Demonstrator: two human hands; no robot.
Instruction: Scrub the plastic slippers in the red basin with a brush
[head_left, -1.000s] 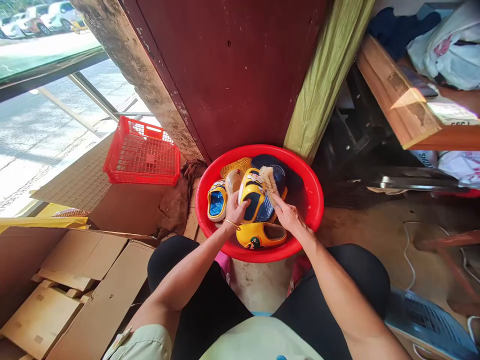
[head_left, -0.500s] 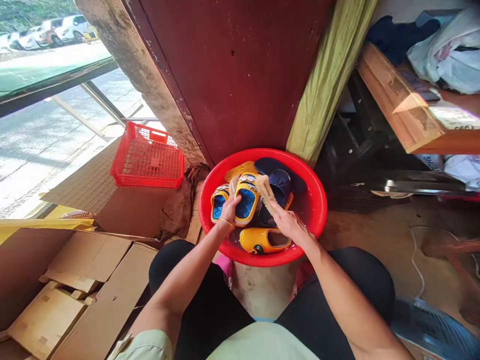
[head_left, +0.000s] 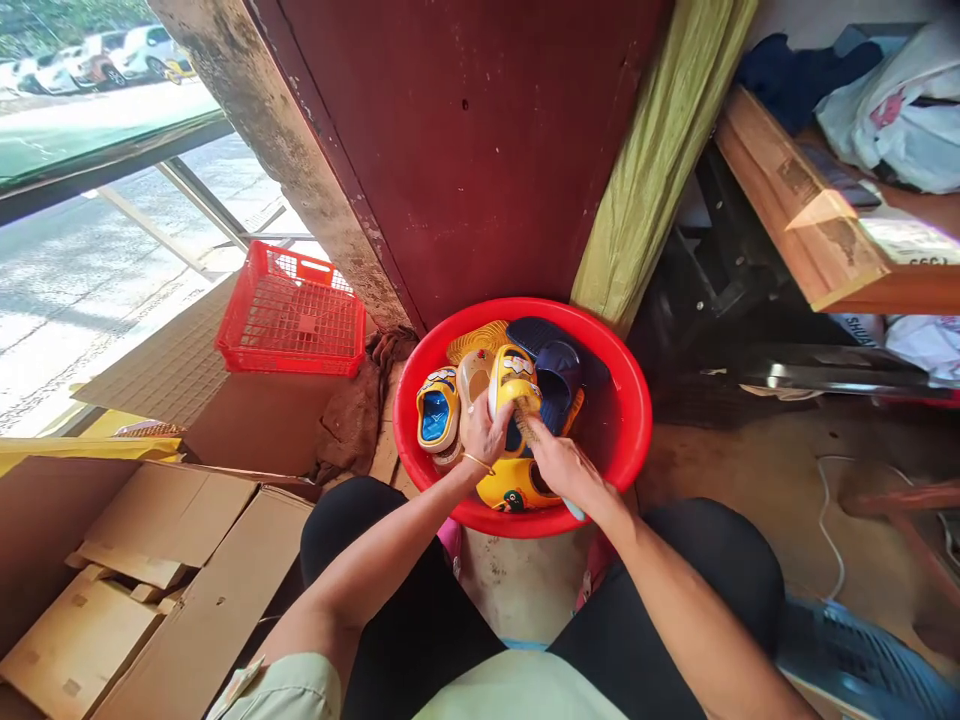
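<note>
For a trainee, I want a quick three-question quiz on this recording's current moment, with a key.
1. What does the left hand hold?
2. True or false: the right hand holds the brush.
3. Fill in: in the picture, the red crate is to the ____ of the red basin.

Key: 1. A yellow shoe with white decoration on top. 2. True. 3. Left.

Holding a yellow clog with white decorations and a dark insole over the red basin, pointing it toe-away; holding a tan-bristled scrub brush slantwise at the clog's foot opening, showing mainly bristles.
</note>
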